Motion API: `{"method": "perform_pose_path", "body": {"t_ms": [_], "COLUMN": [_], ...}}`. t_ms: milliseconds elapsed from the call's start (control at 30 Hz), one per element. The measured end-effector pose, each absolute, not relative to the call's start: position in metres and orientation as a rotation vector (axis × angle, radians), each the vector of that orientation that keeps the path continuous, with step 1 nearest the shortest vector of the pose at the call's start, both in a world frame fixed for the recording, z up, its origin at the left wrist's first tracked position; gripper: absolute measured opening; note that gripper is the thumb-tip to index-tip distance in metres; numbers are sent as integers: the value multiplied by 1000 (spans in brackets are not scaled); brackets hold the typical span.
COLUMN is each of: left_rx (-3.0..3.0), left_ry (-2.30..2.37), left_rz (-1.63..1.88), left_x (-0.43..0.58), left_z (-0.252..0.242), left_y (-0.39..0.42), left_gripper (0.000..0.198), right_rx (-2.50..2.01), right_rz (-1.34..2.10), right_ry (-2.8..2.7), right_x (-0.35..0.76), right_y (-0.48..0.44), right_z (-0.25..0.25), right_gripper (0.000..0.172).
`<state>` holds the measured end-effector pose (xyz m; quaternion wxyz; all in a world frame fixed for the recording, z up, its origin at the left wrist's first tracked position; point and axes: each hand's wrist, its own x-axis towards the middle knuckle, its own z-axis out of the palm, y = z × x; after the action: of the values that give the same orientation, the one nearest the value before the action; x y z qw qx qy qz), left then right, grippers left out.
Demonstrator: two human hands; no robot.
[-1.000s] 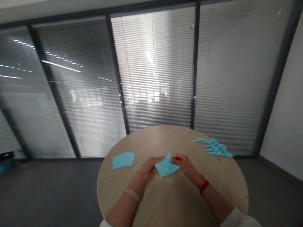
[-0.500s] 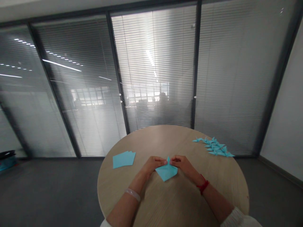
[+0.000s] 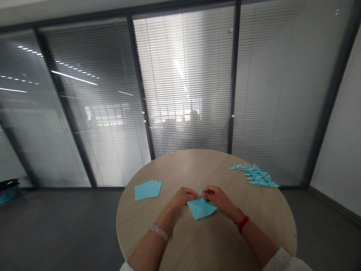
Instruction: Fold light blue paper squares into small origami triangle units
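Between my hands, over the middle of the table, is a partly folded light-blue origami paper (image 3: 200, 209). Its wide flap spreads toward me, and a narrow folded point sticks up at its far end. My left hand (image 3: 183, 197) pinches the paper near its upper left corner. With thumb and index finger, my right hand (image 3: 214, 195) grips the narrow point from the right. The fingertips of both hands nearly meet there and hide part of the folds.
A fanned stack of light-blue paper sheets (image 3: 148, 190) lies on the left of the round wooden table (image 3: 180, 165). Several folded blue paper cranes (image 3: 256, 175) cluster near the right edge. Glass panels with blinds (image 3: 186, 82) stand behind the table.
The wide flap of the paper has spread and shifted slightly right and toward me. My right fingers have closed further over the narrow point, which shows less now.
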<state>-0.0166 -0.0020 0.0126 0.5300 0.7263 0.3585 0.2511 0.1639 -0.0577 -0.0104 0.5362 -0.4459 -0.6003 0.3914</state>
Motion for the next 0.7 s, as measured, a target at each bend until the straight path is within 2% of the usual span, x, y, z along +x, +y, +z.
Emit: {"method": "perform_pose_path", "body": {"t_ms": [400, 600, 700], "left_rx": [1555, 1184, 1224], "left_ry": [788, 671, 610], "left_rz": [604, 576, 601], "left_x": [-16, -12, -11], "left_z": [6, 19, 26], "left_y": [0, -11, -18], "left_gripper": [44, 63, 54], "right_rx": [-1101, -1168, -1251], "right_rz": [929, 689, 546], "right_ry": [-1404, -1269, -1274], "right_x": [165, 171, 172], "right_y": [-55, -51, -52], "right_z": [-13, -13, -13], "right_gripper": [36, 38, 35]}}
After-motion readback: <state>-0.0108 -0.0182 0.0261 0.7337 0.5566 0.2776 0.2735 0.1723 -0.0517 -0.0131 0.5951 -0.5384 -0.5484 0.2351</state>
